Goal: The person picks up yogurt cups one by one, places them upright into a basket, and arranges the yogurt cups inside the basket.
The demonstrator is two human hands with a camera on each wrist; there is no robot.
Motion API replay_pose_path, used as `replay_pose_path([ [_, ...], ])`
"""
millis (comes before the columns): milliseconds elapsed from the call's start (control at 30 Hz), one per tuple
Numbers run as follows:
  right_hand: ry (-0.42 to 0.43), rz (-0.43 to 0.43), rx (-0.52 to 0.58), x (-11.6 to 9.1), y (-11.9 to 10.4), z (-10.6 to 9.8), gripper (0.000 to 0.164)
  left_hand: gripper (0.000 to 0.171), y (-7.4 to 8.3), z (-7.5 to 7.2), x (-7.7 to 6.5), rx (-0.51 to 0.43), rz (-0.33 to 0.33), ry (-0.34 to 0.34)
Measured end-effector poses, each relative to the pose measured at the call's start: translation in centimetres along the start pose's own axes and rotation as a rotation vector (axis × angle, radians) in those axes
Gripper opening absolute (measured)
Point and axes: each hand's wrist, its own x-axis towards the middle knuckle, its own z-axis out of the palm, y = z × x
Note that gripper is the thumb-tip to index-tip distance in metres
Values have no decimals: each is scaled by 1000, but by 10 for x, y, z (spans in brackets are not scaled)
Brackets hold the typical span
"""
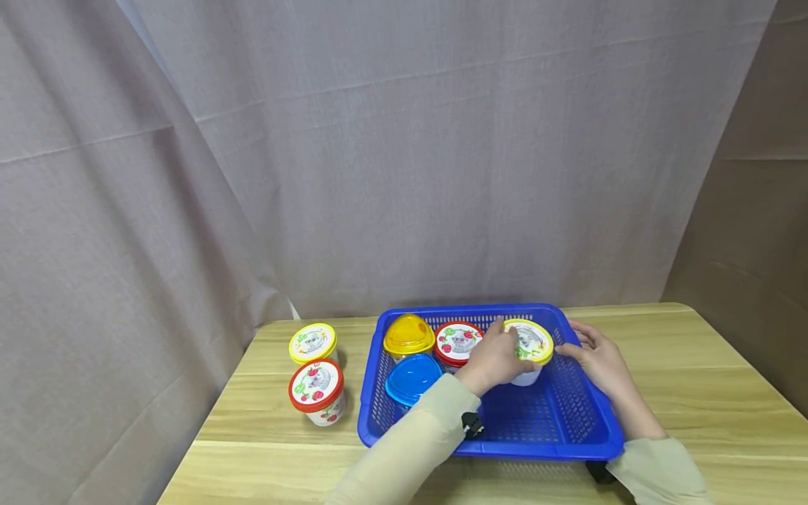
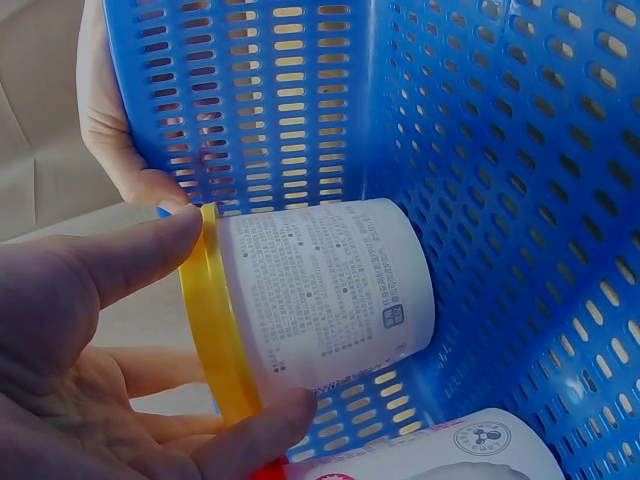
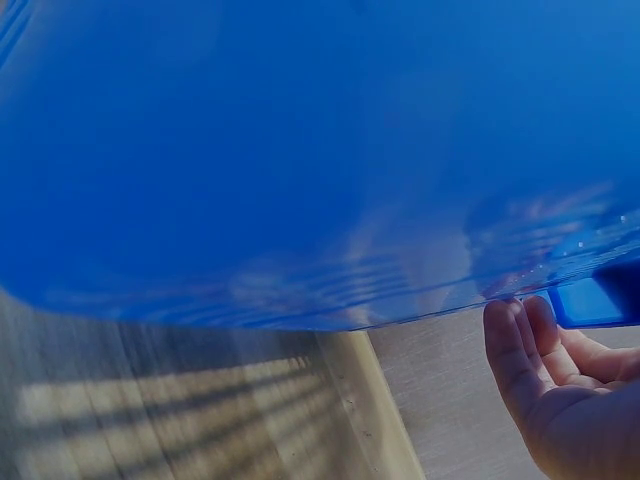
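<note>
My left hand [image 1: 495,359] holds a white tub with a yellow lid [image 1: 533,341] inside the blue plastic basket [image 1: 536,449], near its back right corner. In the left wrist view, the thumb and fingers spread around the lid's edge, and the tub's printed white side [image 2: 320,285] faces the camera. My right hand [image 1: 602,365] grips the basket's right rim, thumb over the top and fingers outside. To the left inside the basket are a red-lidded tub [image 1: 457,340], a yellow-lidded container [image 1: 409,335] and a blue-lidded container [image 1: 413,379], partly behind my left arm.
Left of the basket, a yellow-lidded tub [image 1: 313,342] and a red-lidded tub [image 1: 317,387] stand close together on the wooden table [image 1: 252,449]. A grey curtain [image 1: 410,175] hangs behind the table, with a brown surface [image 1: 751,280] at the right.
</note>
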Motion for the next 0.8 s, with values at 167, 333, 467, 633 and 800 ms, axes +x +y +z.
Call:
replay_pose_path([
  [167,-8,3,9,1,2,0,68,71,1,0,-2,7,-3,6],
  [333,0,2,13,1,2,1,68,71,2,-2,-3,27,5,28],
  [467,-1,-4,15,0,2,2,67,67,2,-7,-5,54,13,39],
  [633,2,-8,8,0,3,1,66,63,5,-16,-8,58,18,43],
  [800,-6,-2,-1,-1,2,-1,68,67,6,-33,-16,15,50,26],
])
